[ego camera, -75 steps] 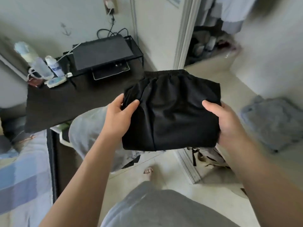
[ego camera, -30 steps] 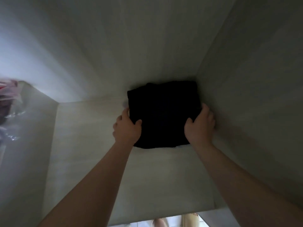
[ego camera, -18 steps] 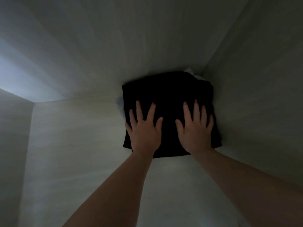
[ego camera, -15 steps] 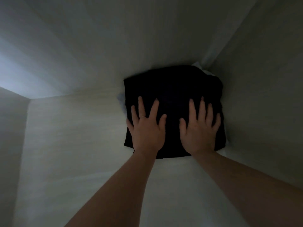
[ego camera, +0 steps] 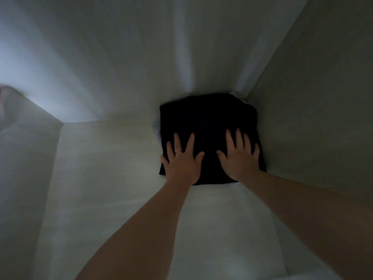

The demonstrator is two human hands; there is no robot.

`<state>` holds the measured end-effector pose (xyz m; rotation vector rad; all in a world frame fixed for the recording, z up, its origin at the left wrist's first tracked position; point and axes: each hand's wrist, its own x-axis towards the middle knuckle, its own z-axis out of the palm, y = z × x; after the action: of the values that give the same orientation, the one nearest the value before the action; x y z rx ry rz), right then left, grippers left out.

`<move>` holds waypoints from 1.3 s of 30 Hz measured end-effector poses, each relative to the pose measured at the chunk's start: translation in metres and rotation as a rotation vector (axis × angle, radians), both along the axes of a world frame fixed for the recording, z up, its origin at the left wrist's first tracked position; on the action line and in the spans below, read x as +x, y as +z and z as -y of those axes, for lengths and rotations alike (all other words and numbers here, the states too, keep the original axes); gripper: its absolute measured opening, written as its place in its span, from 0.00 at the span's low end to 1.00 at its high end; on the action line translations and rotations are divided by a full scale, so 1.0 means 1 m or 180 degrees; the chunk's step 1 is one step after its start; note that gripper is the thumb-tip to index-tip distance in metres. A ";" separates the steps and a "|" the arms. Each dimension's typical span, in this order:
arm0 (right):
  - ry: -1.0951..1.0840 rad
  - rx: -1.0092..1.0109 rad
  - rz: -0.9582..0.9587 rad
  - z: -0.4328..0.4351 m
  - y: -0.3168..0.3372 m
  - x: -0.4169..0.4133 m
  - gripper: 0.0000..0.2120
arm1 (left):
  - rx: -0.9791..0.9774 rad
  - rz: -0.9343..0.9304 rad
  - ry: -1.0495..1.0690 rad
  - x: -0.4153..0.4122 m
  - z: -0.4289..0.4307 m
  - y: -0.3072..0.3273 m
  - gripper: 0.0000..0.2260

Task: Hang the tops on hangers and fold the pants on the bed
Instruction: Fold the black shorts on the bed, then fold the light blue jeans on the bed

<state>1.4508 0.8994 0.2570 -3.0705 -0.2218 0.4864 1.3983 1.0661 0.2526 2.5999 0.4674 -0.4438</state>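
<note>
The folded black pants (ego camera: 207,120) lie flat in the back right corner of a dim, pale wardrobe shelf (ego camera: 113,174). Something light-coloured shows under them at their left edge and far corner. My left hand (ego camera: 181,158) rests flat on the near left part of the pants with fingers spread and straight. My right hand (ego camera: 239,156) presses flat on the near right part, fingers straight too. Neither hand grips the cloth.
The shelf is boxed in by a back wall (ego camera: 141,57), a right side wall (ego camera: 312,118) right beside the pants, and a left side wall (ego camera: 26,158). A blurred pale shape (ego camera: 6,98) shows at the far left edge.
I carried the folded pants from the room into the wardrobe, set them down in the back right corner, let go and laid both palms flat on them. The view has since shifted slightly.
</note>
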 end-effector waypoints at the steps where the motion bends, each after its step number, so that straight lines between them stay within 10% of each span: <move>1: -0.0003 0.0003 -0.0156 0.000 0.003 -0.004 0.35 | 0.0053 -0.0013 -0.0021 -0.016 0.003 -0.003 0.29; 11: 0.0246 -0.0115 -0.1169 0.025 0.085 -0.166 0.33 | -0.0023 -0.0854 0.0340 -0.219 0.033 0.047 0.31; 39: 0.3082 0.2041 -0.1139 0.115 0.237 -0.455 0.29 | 0.0550 0.1128 0.2727 -0.585 0.253 0.239 0.26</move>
<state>0.9957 0.7849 0.4942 -2.0343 -1.5031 0.7577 0.8130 0.8132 0.4919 2.2612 1.4245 0.3495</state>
